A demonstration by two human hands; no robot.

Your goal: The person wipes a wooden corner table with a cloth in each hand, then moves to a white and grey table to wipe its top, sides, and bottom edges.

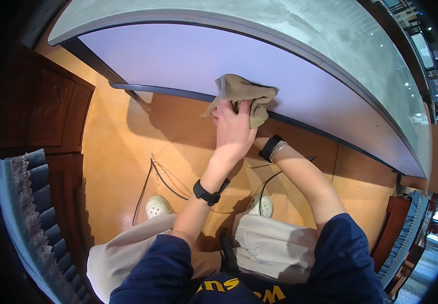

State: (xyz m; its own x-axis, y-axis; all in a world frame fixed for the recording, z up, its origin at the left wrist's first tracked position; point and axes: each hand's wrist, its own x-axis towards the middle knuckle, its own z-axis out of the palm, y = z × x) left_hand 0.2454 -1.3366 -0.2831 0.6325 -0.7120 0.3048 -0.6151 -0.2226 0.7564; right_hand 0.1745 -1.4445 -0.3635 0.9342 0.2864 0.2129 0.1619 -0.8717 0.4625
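My left hand, with a dark watch on its wrist, is closed on a brown cloth. The bunched cloth lies against the lower part of a pale lilac table panel and folds over its dark bottom trim. Just behind and to the right, my right hand is close under that trim. Its fingers are hidden by the left hand and the cloth, so I cannot see what it touches. A black band and a beaded bracelet circle the right wrist.
Above the panel is a grey marbled tabletop. Black cables lie on the tan floor near my pale shoes. Dark wooden furniture and a chair with a blue ruffled cover stand at left; another blue-covered chair is at right.
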